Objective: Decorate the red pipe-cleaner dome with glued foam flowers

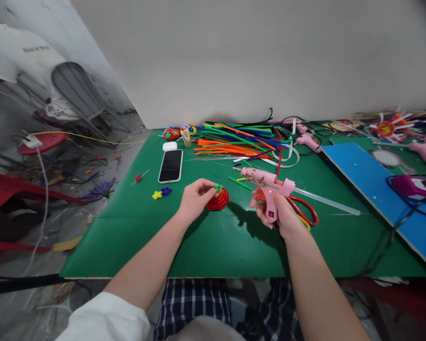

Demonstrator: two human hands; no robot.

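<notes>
Between the thumb and fingers of my left hand (196,200) is a small green pipe-cleaner flower (218,188). It sits at the top of a red coiled pipe-cleaner piece (217,201) on the table; whether the two are joined I cannot tell. My right hand (279,215) is wrapped round the handle of a pink glue gun (270,183), raised over the table with its nozzle pointing left. A clear glue stick (326,201) sticks out of its back. Red-handled scissors (307,210) lie behind my right hand, partly hidden.
On the green table (135,246), yellow (156,194) and blue (166,191) flowers lie left, near a phone (171,166) and white case (169,147). Pipe cleaners (234,139) are heaped at the back. A blue board (379,189) and cables lie right. Someone sits at far left (28,57).
</notes>
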